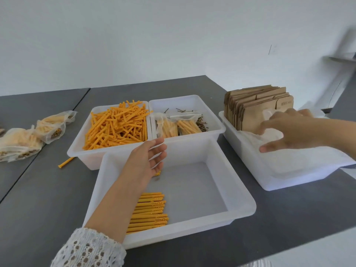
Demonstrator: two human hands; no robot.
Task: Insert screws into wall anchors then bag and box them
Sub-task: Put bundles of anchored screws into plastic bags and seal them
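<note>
A row of orange anchors (pixel 150 211) lies in the near white bin (pixel 238 211). My left hand (pixel 148 158) hovers over that bin with fingers relaxed, and one orange anchor (pixel 157 173) shows just under its fingertips. My right hand (pixel 285 130) reaches with spread fingers onto the clear plastic bags (pixel 300 158) in the right bin (pixel 269 180). Flat brown cardboard boxes (pixel 254 106) stand upright at the back of that bin. Loose orange anchors (pixel 117 126) fill the back left bin. Screws (pixel 202 124) and two filled bags (pixel 179 126) lie in the back middle bin.
Several filled bags (pixel 28 137) lie on the grey table (pixel 48 199) at the left. A single orange anchor (pixel 66 162) rests on the table beside the back left bin. The table's front edge runs along the lower right.
</note>
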